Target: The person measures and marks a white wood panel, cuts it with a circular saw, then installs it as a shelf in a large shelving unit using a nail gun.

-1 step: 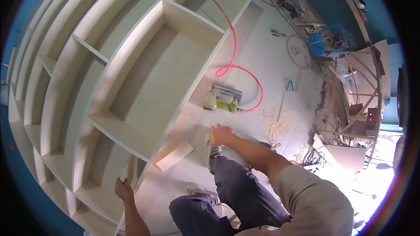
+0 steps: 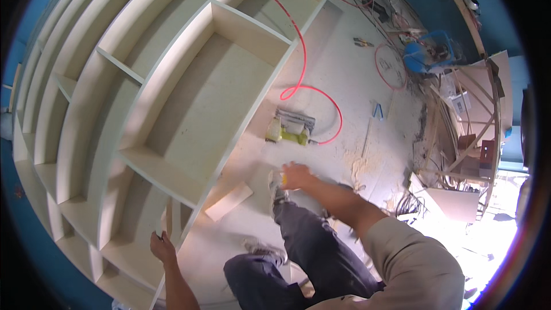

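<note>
My left hand (image 2: pixel 163 247) is at the near end of a large pale shelf unit (image 2: pixel 158 170), inside a small compartment. Its fingers are closed around a small dark item that I cannot identify. Just beyond them, a narrow pale strip (image 2: pixel 169 218) stands against the compartment. My right hand (image 2: pixel 296 177) reaches over my shoe, with its fingers bent. A small yellow patch shows at its left edge; what it belongs to is too small to name. Farther off on the floor lies a green nail gun (image 2: pixel 291 133) attached to a red air hose (image 2: pixel 341 116).
A short pale board (image 2: pixel 229 201) lies beside the shelf unit's edge. Sawdust (image 2: pixel 360 163) is scattered on the floor to the right. Pliers (image 2: pixel 363 42) and a blue-handled tool (image 2: pixel 377 111) lie farther away. A blue machine (image 2: pixel 419 56) and stacked wood scraps (image 2: pixel 459 132) line the far right.
My right hand has shifted slightly to the right, and its fingers look less bunched. My left hand stays at nearly the same spot in the compartment. The whole view has moved a little.
</note>
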The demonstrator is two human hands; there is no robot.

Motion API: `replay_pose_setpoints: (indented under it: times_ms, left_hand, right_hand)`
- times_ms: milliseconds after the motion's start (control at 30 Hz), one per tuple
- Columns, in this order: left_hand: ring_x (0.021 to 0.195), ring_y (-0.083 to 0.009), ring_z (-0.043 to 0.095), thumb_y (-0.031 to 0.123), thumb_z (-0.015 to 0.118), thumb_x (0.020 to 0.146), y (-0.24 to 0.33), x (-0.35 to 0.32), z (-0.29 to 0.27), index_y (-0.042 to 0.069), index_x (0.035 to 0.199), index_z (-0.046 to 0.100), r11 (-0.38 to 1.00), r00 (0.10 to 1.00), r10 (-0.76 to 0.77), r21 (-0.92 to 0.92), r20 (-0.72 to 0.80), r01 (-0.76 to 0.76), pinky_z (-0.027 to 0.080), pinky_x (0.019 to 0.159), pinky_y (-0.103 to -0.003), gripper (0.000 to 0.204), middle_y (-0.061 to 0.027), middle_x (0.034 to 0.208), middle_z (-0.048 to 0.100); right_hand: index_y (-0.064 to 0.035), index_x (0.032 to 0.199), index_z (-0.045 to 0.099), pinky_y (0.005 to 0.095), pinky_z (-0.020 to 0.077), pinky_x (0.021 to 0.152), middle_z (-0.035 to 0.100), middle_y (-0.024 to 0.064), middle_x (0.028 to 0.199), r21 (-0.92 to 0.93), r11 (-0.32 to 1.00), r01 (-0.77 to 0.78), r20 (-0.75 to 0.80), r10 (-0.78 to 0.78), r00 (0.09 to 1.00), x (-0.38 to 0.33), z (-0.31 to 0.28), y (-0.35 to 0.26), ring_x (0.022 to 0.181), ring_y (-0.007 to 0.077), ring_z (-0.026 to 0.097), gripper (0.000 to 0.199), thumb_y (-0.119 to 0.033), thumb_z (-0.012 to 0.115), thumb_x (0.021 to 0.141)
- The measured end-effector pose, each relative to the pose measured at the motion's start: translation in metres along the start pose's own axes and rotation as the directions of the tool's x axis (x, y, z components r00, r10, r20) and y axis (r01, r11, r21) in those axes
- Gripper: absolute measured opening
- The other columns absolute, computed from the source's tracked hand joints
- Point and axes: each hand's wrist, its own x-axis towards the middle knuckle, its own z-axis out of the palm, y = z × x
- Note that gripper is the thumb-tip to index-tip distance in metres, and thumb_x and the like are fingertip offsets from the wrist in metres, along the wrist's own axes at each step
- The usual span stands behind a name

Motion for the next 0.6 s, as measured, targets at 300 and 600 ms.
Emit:
replay_pose_setpoints:
  times_ms: [300, 600]
  left_hand:
    - [0.082, -0.0453, 0.066, 0.021, 0.067, 0.089, 0.154, -0.128, -0.210, -0.010, 0.100, 0.062, 0.965, 0.991, 0.134, -0.225, -0.021, -0.135, 0.050, 0.076, -0.049, 0.034, -0.0277, 0.087, 0.067]
    - [0.088, -0.0313, 0.068, 0.020, 0.069, 0.082, 0.324, -0.199, -0.223, -0.015, 0.108, 0.064, 0.875, 0.799, 0.420, -0.426, 0.430, -0.231, 0.055, 0.078, -0.043, 0.044, -0.0240, 0.101, 0.070]
  right_hand:
    - [-0.0027, 0.122, 0.062, 0.0428, 0.0558, 0.085, 0.070, 0.0220, 0.110, 0.476, 0.755, -0.451, 0.164, 0.427, 0.889, -0.349, 0.027, 0.168, 0.103, 0.0330, 0.069, 0.079, -0.058, 0.074, 0.067]
    - [-0.0070, 0.104, 0.075, 0.0392, 0.0561, 0.078, 0.073, 0.0119, 0.102, 0.648, 0.148, -0.747, 0.590, 0.523, 0.616, -0.649, 0.086, 0.161, 0.092, 0.0276, 0.070, 0.063, -0.056, 0.068, 0.066]
